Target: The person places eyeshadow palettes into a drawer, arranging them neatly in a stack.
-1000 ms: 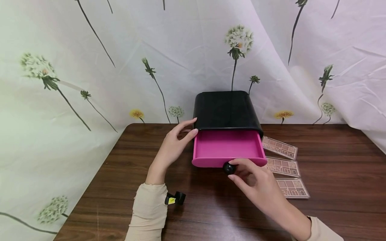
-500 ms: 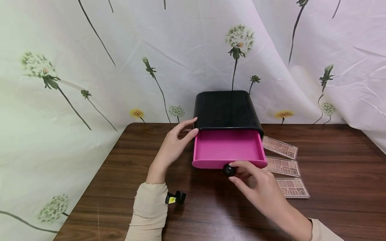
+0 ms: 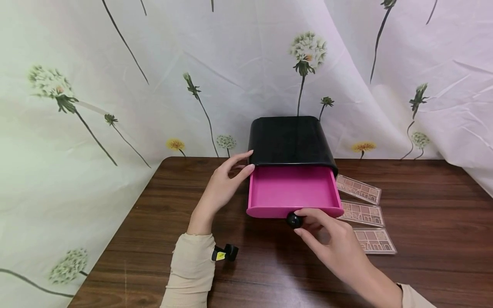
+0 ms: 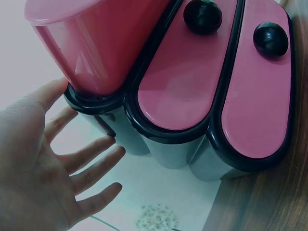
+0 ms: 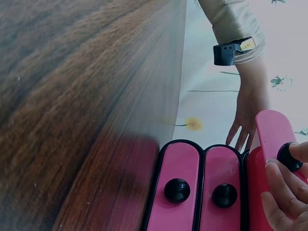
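Black drawer cabinet (image 3: 292, 141) sits at the back of the dark wood surface (image 3: 269, 265), up against the floral cloth backdrop (image 3: 115, 85). Its top pink drawer (image 3: 293, 190) is pulled out toward the person, inside bare pink. Right hand (image 3: 331, 241) is at the drawer front, fingers (image 3: 308, 212) curled round the round black knob (image 3: 293, 220), pinching it; right wrist view confirms fingertips (image 5: 284, 185) wrapped on that knob (image 5: 288, 156). Left hand (image 3: 221, 188) rests against the cabinet's left side at the front edge, fingers straight and relaxed, gripping nothing; left wrist view shows the palm (image 4: 33, 163) spread with fingertips just beside the black housing. Wrist views also show two lower drawers (image 5: 197, 187) pushed in, each with its own black knob, the pulled-out drawer (image 4: 96, 43) standing proud of them. Three flat eyeshadow palettes (image 3: 362, 214) lie in a row on the surface just right of the cabinet, near the right hand but not touching it; the nearest one (image 3: 374, 241) is partly behind the hand. Beige sleeves on both arms; a small black clip-on device with a yellow tag (image 3: 225, 253) sits at the left wrist.
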`<state>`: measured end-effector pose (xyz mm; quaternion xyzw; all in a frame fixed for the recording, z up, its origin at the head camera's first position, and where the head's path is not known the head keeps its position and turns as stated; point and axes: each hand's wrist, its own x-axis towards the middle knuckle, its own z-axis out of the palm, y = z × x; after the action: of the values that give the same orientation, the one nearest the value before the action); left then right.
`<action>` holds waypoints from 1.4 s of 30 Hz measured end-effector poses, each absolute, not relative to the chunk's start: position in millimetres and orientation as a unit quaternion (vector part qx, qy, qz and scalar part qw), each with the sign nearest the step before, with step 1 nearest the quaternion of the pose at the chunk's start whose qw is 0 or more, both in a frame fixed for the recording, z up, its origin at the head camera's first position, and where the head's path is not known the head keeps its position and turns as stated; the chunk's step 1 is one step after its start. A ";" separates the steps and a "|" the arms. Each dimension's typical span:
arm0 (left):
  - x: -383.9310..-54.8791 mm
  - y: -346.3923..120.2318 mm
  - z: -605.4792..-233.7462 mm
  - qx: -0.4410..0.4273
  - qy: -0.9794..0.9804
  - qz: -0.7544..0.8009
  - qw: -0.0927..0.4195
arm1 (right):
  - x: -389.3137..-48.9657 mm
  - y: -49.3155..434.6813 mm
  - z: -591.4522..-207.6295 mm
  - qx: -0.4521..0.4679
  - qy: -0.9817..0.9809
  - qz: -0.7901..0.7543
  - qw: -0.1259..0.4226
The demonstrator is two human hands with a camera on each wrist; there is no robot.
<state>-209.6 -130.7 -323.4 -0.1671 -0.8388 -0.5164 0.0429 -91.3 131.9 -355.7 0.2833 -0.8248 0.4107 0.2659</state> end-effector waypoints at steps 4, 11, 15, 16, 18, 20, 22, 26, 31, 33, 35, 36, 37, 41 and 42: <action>-209.3 -129.8 -323.7 -0.167 -0.838 -0.517 0.044 | -89.7 134.5 -354.7 0.285 -0.832 0.408 0.245; -208.3 -129.9 -322.7 -0.168 -0.841 -0.512 0.043 | -84.7 147.6 -352.6 0.307 -0.835 0.400 0.220; -208.8 -129.8 -323.2 -0.167 -0.842 -0.511 0.043 | -83.5 158.4 -354.0 0.341 -0.825 0.391 0.224; -209.0 -129.8 -323.3 -0.167 -0.842 -0.511 0.042 | -83.4 161.0 -354.6 0.351 -0.821 0.390 0.226; -209.0 -129.7 -323.1 -0.167 -0.842 -0.512 0.042 | -83.0 166.7 -355.9 0.367 -0.815 0.383 0.235; -208.8 -129.6 -323.0 -0.167 -0.842 -0.512 0.043 | -83.4 172.5 -357.5 0.381 -0.809 0.373 0.247; -208.5 -129.4 -322.7 -0.168 -0.841 -0.512 0.043 | -84.1 178.9 -359.6 0.393 -0.802 0.368 0.258; -208.0 -129.5 -322.3 -0.169 -0.841 -0.512 0.044 | -85.8 193.3 -363.2 0.409 -0.795 0.365 0.261; -207.9 -130.1 -322.5 -0.167 -0.841 -0.513 0.043 | -84.9 213.9 -364.9 0.406 -0.807 0.364 0.229; -208.1 -130.3 -322.9 -0.167 -0.840 -0.514 0.042 | -85.0 221.9 -365.5 0.406 -0.809 0.362 0.225; -208.3 -130.5 -323.5 -0.167 -0.840 -0.514 0.042 | -85.2 229.5 -366.3 0.403 -0.813 0.357 0.223; -208.5 -130.7 -323.8 -0.167 -0.840 -0.515 0.042 | -84.8 232.9 -366.3 0.396 -0.820 0.353 0.216; -208.7 -130.8 -324.1 -0.167 -0.840 -0.515 0.042 | -84.9 236.0 -366.4 0.393 -0.824 0.349 0.212; -209.0 -131.1 -324.4 -0.168 -0.839 -0.516 0.044 | -84.2 247.6 -366.2 0.367 -0.850 0.332 0.181; -209.0 -131.1 -324.3 -0.169 -0.839 -0.516 0.045 | -84.2 250.2 -366.2 0.361 -0.856 0.328 0.172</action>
<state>-209.0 -131.1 -324.3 -0.1685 -0.8386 -0.5161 0.0447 -84.2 250.2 -366.2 0.3607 -0.8558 0.3285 0.1721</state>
